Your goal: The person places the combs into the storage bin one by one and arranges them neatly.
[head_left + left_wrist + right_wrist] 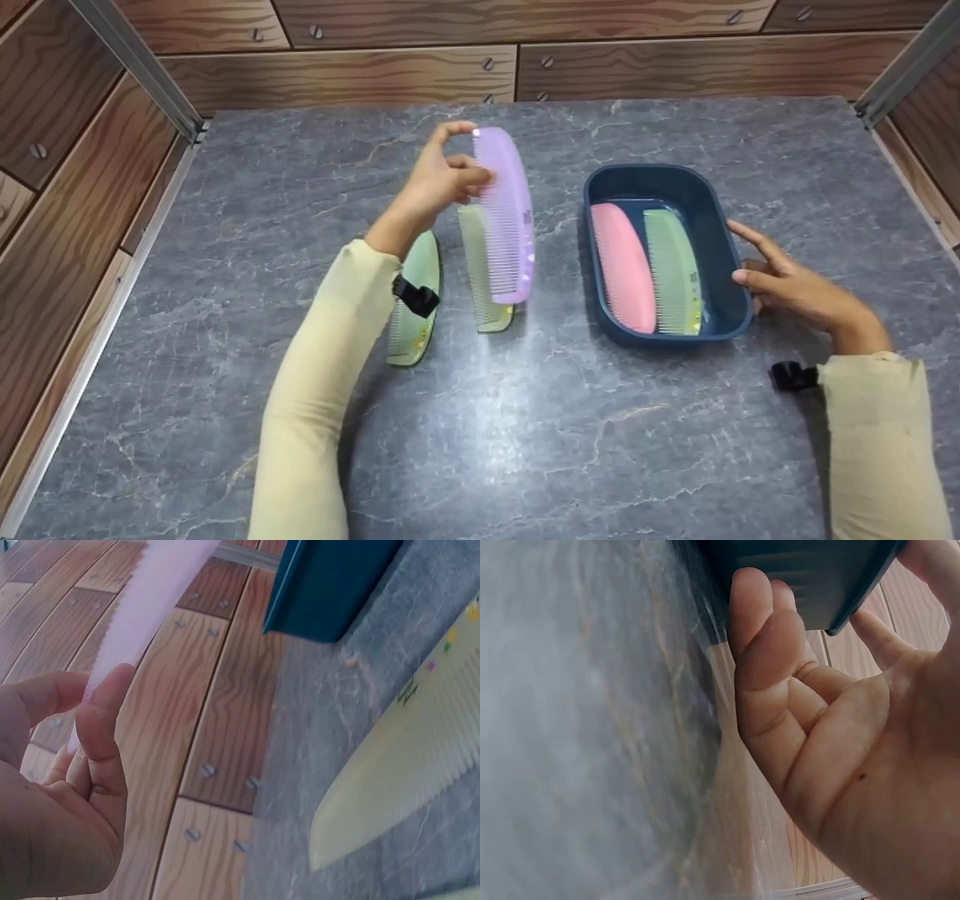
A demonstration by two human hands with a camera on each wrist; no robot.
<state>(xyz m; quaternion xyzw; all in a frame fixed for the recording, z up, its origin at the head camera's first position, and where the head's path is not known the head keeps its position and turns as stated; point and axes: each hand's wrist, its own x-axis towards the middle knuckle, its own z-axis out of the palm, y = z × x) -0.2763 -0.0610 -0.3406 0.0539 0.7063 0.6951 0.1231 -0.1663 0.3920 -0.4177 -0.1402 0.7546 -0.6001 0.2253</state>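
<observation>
Above the table my left hand (435,180) pinches a purple comb (511,210) between thumb and fingers near its upper end. The comb stands nearly upright in the head view, teeth facing left. Partly behind it lies a yellow-green comb (472,247), also close in the left wrist view (397,780). A light green comb (421,259) lies under my left wrist, partly hidden by the wrist strap. My right hand (795,289) holds the right side of a dark blue box (720,206), thumb at the rim. Inside lie a pink comb (624,270) and a green comb (673,270).
The grey marbled tabletop (570,435) carries everything. Wood-patterned panels (337,79) stand along the back and both sides, with metal rails (142,67) at the corners. A black wrist camera (791,376) sits by the right sleeve.
</observation>
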